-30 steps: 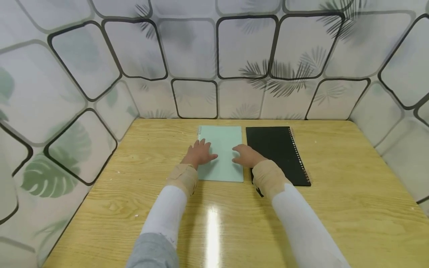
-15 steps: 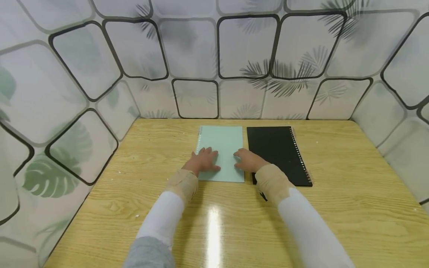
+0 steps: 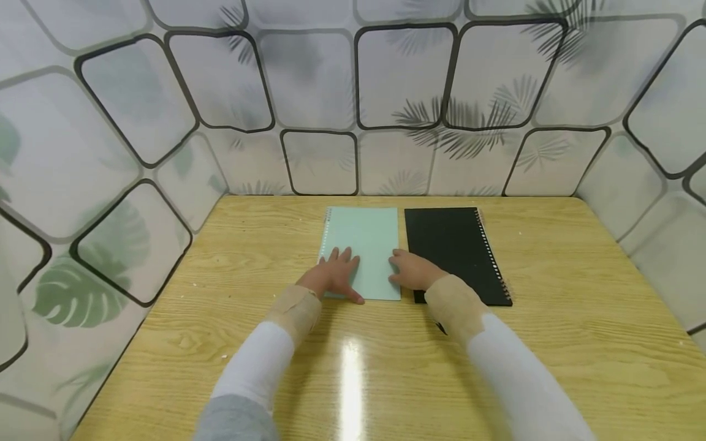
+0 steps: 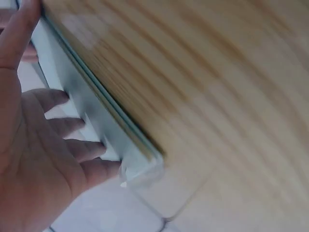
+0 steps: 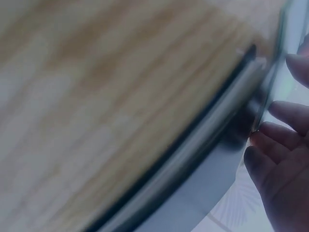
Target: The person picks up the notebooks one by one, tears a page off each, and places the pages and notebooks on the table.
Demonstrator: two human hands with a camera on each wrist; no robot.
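Observation:
A mint-green spiral notebook lies closed on the table, its coil along the left side. On its lower left my left hand rests with fingers spread, the thumb reaching the near edge. In the left wrist view the fingertips of that hand touch the green cover. My right hand is at the notebook's right edge, fingers slightly bent and pointing left, partly over the black spiral notebook. The right wrist view has the right hand by the green edge, above the black cover.
Both notebooks lie side by side with a narrow gap, on a wood-grain table. A patterned backdrop rises behind the table and along both sides. A light reflection shows on the table in front.
My left hand has moved nearer to me over the green notebook, and its thumb has spread out to the near edge. My right hand has shifted slightly right and nearer, to the notebook's right edge.

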